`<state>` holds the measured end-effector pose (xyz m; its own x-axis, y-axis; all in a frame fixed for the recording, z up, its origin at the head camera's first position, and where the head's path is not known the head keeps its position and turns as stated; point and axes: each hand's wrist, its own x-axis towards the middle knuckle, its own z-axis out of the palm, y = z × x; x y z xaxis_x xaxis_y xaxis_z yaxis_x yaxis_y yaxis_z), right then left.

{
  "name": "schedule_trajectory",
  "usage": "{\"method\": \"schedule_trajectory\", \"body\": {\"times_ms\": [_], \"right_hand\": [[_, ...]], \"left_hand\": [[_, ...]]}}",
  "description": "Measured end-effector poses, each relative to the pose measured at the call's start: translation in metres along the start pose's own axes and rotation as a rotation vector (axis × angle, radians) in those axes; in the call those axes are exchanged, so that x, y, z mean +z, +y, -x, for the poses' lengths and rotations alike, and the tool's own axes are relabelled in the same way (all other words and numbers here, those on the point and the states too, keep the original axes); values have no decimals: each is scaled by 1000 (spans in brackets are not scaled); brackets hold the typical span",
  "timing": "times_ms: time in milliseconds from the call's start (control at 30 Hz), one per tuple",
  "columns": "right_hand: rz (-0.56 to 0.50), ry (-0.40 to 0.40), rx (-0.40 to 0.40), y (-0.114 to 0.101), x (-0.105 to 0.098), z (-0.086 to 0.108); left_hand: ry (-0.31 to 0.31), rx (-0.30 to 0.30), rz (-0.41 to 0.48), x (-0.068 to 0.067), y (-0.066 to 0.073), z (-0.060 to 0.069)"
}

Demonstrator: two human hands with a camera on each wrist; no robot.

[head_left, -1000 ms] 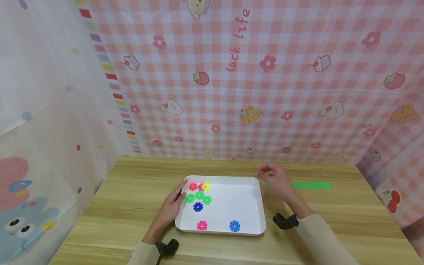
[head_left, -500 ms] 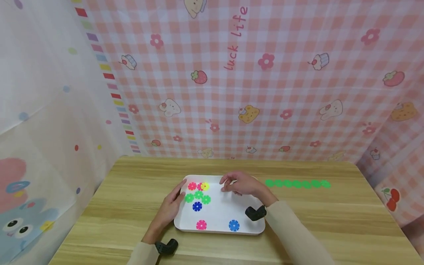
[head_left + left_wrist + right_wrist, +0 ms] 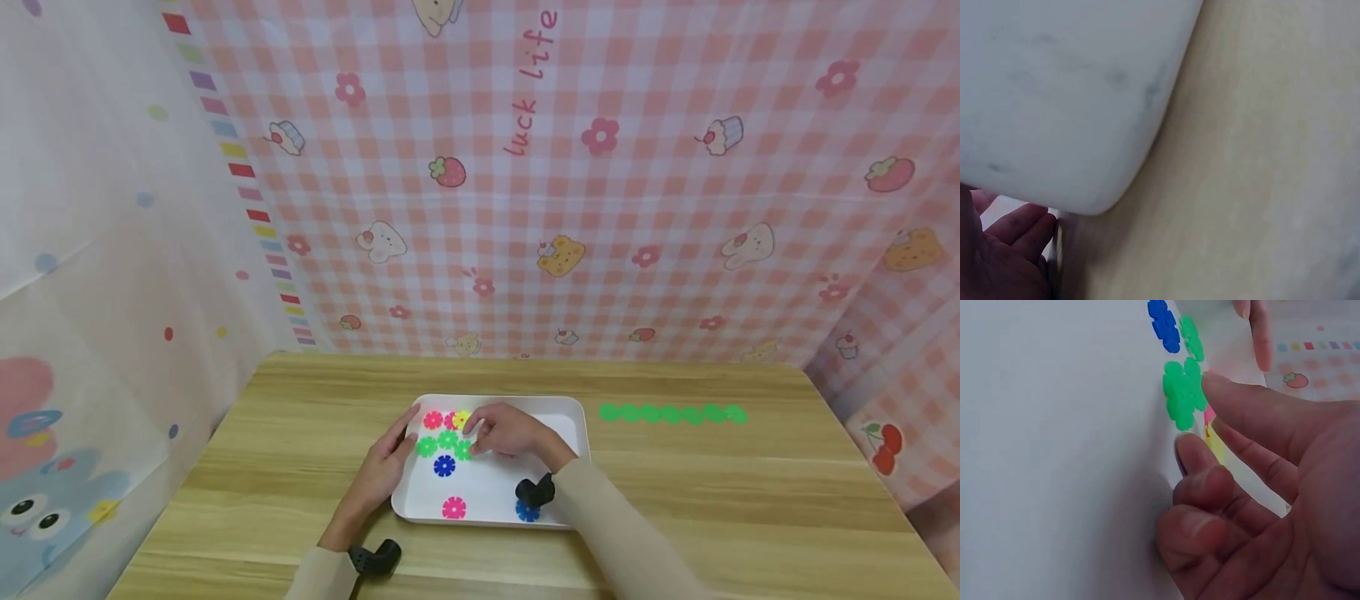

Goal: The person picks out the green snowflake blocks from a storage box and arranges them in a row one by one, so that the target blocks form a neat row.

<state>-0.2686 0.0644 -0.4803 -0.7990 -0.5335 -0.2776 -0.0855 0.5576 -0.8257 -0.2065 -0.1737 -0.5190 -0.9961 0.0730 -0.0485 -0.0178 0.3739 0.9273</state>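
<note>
Checked cloth (image 3: pixel 660 192): pink and white, hanging behind everything, printed with strawberries, cupcakes, flowers and the words "luck life".
Pale cloth (image 3: pixel 97 183): hangs on the left, with coloured dots and a cartoon figure low down.
Tabletop (image 3: pixel 712 508): light wood grain, reaching to the foot of the checked cloth.
White tray (image 3: pixel 487 487): shallow, round-cornered, on the middle of the tabletop.
Left hand (image 3: pixel 382 468): at the tray's left side, fingers and thumb apart, touching the rim towards the far left corner.
Right hand (image 3: pixel 512 432): over the tray, thumb and forefinger apart beside the green discs, the other fingers loosely bent; whether a tip touches a disc cannot be told.
Green row (image 3: pixel 672 414): notched flower-shaped discs edge to edge on the tabletop, right of the tray's far end.
Black wrist cameras (image 3: pixel 377 558): one on each wrist.
Green discs (image 3: pixel 427 447): three, clustered in the tray's left half.
Yellow disc (image 3: pixel 461 419): far left in the tray, overlapping a pink one, with a red-pink disc (image 3: pixel 432 420) just left.
Dark blue disc (image 3: pixel 444 466): just nearer than the green ones.
Pink disc (image 3: pixel 453 507): near the tray's near edge.
Blue disc (image 3: pixel 527 512): further right along that edge, partly hidden by the right wrist camera.
</note>
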Motion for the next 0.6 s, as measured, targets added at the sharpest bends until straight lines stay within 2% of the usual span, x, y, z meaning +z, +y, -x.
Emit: {"method": "schedule_trajectory", "body": {"times_ms": [300,600], "right_hand": [[72,52,-8,5,11,-12],[74,94,42,4,16,-10]], "left_hand": [[6,-5,-11,-1,-2,-2],[1,-5,-3,1,0,-1]]}}
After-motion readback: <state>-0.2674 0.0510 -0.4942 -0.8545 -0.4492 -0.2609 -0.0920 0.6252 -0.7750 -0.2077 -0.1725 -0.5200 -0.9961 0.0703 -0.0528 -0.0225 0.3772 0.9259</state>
